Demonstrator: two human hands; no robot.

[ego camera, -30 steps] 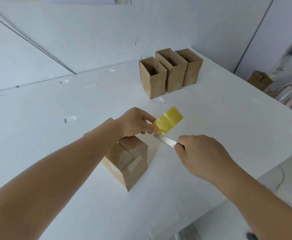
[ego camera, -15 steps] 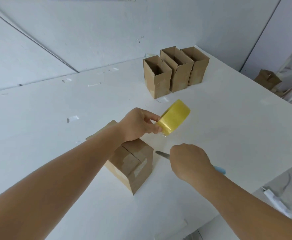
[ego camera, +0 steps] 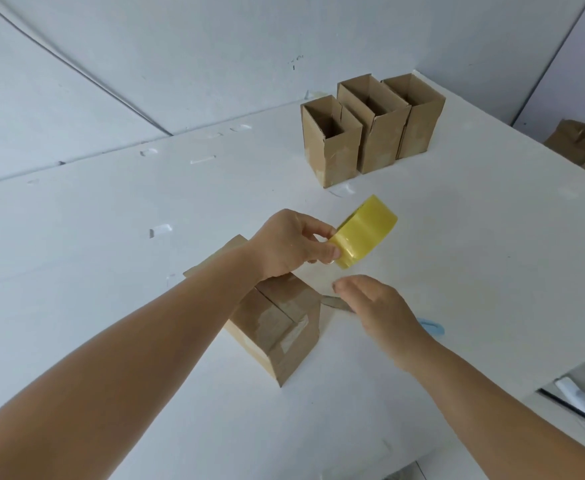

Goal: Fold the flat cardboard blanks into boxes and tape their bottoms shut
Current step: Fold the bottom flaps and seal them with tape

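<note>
Scissors (ego camera: 339,303) now down on bench (ego camera: 457,271), cut done.
R hand (ego camera: 374,306) released; L hand (ego camera: 294,244) grips tape roll (ego camera: 365,235) over taped box (ego camera: 277,327).

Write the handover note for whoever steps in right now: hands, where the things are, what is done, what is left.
Left hand grips the yellow tape roll above the table.
Right hand is open, holding nothing, just above the scissors lying on the table; their blue handle shows behind the wrist.
The box in work stands bottom up beside the scissors, with tape across its seam.
Done: three finished boxes stand open-topped in a row at the far edge.
Left: check this seam, turn the box upright, set it with the others. No flat blanks in view.
</note>
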